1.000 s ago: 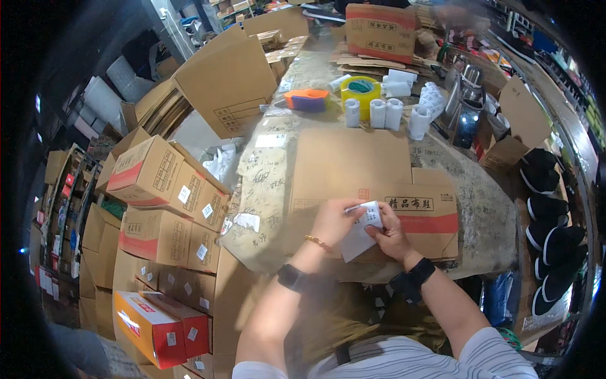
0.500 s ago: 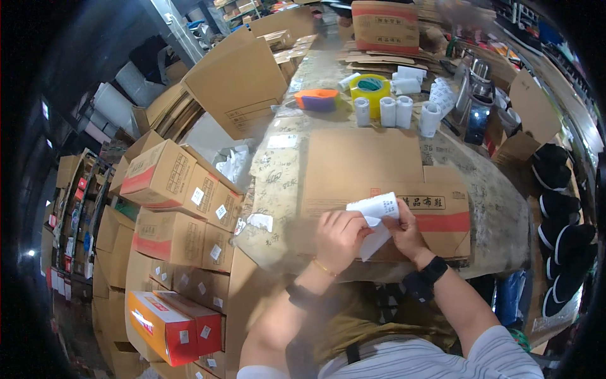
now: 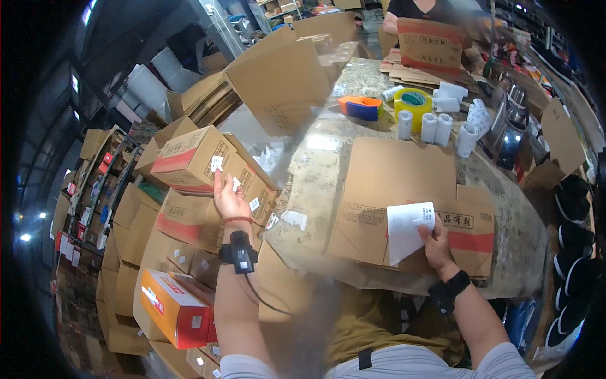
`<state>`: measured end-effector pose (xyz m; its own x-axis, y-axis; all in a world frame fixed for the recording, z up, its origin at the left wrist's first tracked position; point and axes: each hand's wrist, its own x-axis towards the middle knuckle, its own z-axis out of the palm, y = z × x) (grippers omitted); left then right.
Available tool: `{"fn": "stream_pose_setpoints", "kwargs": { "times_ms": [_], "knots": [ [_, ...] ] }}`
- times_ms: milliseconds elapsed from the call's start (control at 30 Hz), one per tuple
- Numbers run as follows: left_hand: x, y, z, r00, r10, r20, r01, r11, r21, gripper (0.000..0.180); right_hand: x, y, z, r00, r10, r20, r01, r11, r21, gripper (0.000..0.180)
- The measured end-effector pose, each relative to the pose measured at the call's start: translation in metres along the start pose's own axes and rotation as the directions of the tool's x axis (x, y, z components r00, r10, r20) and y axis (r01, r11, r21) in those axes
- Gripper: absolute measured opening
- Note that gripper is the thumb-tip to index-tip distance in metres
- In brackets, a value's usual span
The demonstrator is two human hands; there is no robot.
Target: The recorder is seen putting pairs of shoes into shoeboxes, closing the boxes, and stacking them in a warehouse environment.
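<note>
Left hand has moved off the white sheet and out to the stacked carton; right hand now holds the sheet alone. View has swung left too.

Step in hand looks like sticking a small white label onto the carton side. Label sits right at the left fingertips; next move probably calls for flat pressure, then letting go.

Left arm reaches forward, palm partly up, fingers extended; can't tell if they pinch the label or just press. Right wrist is bent inward, thumb and fingers pinching the sheet's right edge; sheet extends left of them, above the flattened carton on the counter.
</note>
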<state>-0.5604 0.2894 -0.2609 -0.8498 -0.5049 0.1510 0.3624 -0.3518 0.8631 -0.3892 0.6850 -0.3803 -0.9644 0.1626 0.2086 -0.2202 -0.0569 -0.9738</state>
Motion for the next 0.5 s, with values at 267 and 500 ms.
{"fn": "stream_pose_setpoints", "kwargs": {
  "times_ms": [267,500],
  "knots": [
    [-0.057,-0.046,0.034,0.951,-0.287,0.117,0.303,0.939,-0.159,0.069,0.001,-0.002,-0.002,0.998,0.04,-0.039,-0.039,0.999,0.014,0.043],
    [-0.028,-0.025,0.035,0.993,0.058,0.098,-0.045,0.991,-0.123,0.045,-0.001,0.005,0.0,0.999,0.003,-0.048,-0.004,1.0,-0.025,0.047]
  ]
}}
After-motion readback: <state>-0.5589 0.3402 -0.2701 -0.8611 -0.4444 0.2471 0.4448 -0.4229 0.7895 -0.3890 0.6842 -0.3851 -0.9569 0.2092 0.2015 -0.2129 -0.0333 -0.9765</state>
